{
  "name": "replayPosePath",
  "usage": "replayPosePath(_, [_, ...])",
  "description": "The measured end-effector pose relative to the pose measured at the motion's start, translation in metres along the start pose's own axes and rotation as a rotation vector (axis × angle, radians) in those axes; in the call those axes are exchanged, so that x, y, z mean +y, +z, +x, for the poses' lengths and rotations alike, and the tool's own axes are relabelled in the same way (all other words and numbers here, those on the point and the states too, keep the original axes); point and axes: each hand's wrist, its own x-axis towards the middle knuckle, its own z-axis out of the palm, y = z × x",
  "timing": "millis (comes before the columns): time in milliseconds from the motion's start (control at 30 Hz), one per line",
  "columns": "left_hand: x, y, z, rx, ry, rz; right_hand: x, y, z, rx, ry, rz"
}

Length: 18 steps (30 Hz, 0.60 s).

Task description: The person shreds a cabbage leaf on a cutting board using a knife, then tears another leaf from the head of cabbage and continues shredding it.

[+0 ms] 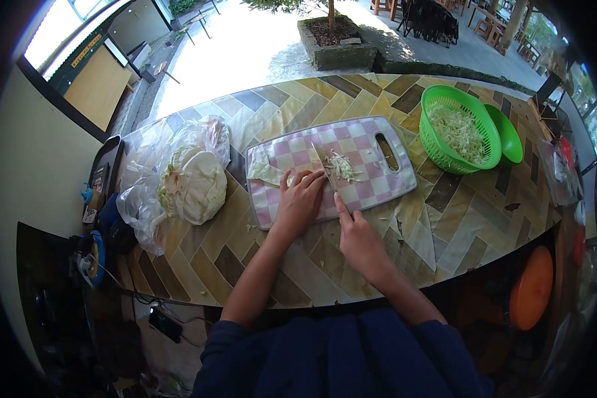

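Note:
A pink and white checked cutting board (378,192) lies on the table in front of me. My right hand (361,242) grips a knife (322,161), its blade pointing away across the board. Just left of the blade, my left hand (302,200) presses a piece of cabbage (264,170) down with bent fingers; part of that piece is hidden under them. Fine cabbage shreds (343,167) are heaped along the right side of the blade. Farther left, a large cut cabbage (196,186) rests on a clear plastic bag (139,202).
A green basket (432,142) holding shredded cabbage stands at the back right, beside a green bowl (507,136). The patterned table (414,242) has a curved edge. A black tray (107,156) is at the left, an orange stool (532,288) below right.

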Motion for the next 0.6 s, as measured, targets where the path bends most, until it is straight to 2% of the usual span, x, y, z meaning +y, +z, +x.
replayPosePath(267, [-0.007, 0.008, 0.001, 0.049, 0.027, -0.058, 0.031, -0.003, 0.027, 0.109, -0.136, 0.221])
replayPosePath(467, [-0.006, 0.007, -0.001, 0.021, 0.027, 0.000, 0.020, -0.009, 0.008, 0.152, -0.170, 0.263])
replayPosePath(600, [-0.004, 0.006, 0.000, 0.026, 0.028, 0.049, 0.006, -0.012, -0.007, 0.033, -0.053, 0.141])
